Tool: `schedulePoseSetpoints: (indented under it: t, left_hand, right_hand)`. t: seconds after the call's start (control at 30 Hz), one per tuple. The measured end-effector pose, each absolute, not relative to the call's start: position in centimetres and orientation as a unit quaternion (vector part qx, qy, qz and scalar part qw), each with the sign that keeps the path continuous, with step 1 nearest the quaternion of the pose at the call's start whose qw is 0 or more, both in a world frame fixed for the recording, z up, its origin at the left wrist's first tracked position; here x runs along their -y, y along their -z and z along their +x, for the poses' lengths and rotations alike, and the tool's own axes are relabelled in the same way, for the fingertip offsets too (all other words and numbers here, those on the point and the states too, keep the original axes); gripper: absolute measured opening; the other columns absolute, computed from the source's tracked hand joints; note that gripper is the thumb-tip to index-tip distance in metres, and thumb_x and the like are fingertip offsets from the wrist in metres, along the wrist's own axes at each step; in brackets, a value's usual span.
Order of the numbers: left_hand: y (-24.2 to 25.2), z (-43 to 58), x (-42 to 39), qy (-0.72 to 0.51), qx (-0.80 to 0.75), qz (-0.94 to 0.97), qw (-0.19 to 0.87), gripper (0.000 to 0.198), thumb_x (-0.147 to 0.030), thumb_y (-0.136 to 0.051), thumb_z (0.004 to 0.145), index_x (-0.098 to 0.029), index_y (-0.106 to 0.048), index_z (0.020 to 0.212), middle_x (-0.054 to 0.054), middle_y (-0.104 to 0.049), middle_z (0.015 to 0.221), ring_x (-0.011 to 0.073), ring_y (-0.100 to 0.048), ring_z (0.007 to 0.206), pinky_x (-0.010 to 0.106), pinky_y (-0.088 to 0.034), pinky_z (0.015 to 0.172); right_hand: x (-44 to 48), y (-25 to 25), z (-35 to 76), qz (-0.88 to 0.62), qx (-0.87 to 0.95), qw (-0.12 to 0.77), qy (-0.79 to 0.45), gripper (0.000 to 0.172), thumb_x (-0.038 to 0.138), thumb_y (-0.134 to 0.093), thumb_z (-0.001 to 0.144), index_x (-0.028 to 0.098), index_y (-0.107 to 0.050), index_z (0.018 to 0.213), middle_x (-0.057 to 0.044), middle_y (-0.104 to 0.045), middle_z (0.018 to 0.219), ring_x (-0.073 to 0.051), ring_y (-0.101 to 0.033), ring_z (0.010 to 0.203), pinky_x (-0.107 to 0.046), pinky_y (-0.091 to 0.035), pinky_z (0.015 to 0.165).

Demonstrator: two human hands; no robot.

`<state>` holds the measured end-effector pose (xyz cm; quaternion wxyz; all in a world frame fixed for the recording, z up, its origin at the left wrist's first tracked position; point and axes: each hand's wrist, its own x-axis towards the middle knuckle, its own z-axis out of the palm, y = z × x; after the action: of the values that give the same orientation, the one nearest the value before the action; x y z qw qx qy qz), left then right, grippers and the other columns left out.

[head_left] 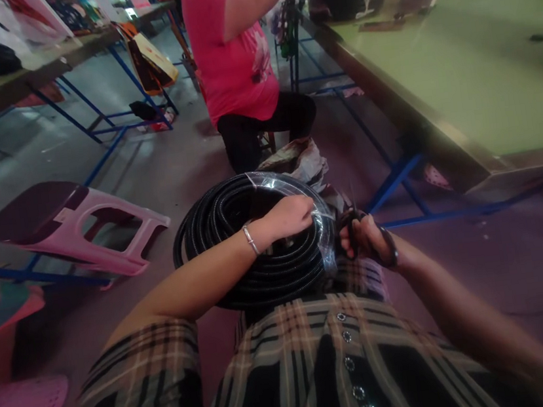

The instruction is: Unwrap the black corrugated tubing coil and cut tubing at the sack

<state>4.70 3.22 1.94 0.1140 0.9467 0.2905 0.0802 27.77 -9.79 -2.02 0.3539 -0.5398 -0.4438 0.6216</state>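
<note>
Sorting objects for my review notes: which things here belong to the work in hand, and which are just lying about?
In the work:
black coil and its clear wrap, at the left hand
scissors, in the right hand

Apparently just around:
pink stool
bag
green-topped table

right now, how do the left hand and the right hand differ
The left hand is over the black coil, near its clear wrap, while the right hand is beside the coil. The right hand grips a dark tool that looks like scissors; whether the left hand holds anything is hidden. The left wears a silver bracelet, the right a dark band or loop. Both have curled fingers.
</note>
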Motion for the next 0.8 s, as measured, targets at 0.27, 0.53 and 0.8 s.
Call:
schedulePoseSetpoints:
  t: [0.27,0.53,0.8]
  left_hand:
    - [-2.3,4.2,-3.2,-0.113,-0.293,0.937,0.155,0.006,-0.016,-0.056,0.087,-0.017,-0.061,0.084,0.007,-0.067,0.088,0.02,-0.06,0.081,0.032,-0.049,0.08]
    - [-2.4,4.2,-3.1,-0.112,-0.287,0.94,0.149,0.006,-0.015,-0.054,0.088,-0.018,-0.058,0.084,0.007,-0.066,0.089,0.0199,-0.06,0.081,0.033,-0.05,0.08]
    - [-2.2,4.1,-2.6,-0.119,-0.296,0.937,0.144,0.008,-0.014,-0.052,0.09,-0.018,-0.058,0.086,0.008,-0.066,0.09,0.0204,-0.06,0.081,0.034,-0.051,0.081]
  right_hand:
    - [10.4,-1.2,26.2,-0.438,0.362,0.211,-0.796,0.094,0.105,-0.031,0.075,0.018,-0.063,0.086,-0.003,-0.059,0.064,-0.014,-0.052,0.049,-0.024,-0.039,0.044]
    - [10.9,-1.5,25.6,-0.453,0.349,0.206,-0.794,0.092,0.105,-0.031,0.076,0.019,-0.062,0.085,-0.003,-0.056,0.061,-0.014,-0.052,0.048,-0.023,-0.034,0.04]
    - [10.5,-1.0,24.0,-0.497,0.323,0.259,-0.763,0.09,0.103,-0.028,0.079,0.02,-0.061,0.081,-0.004,-0.057,0.061,-0.014,-0.053,0.048,-0.022,-0.032,0.037]
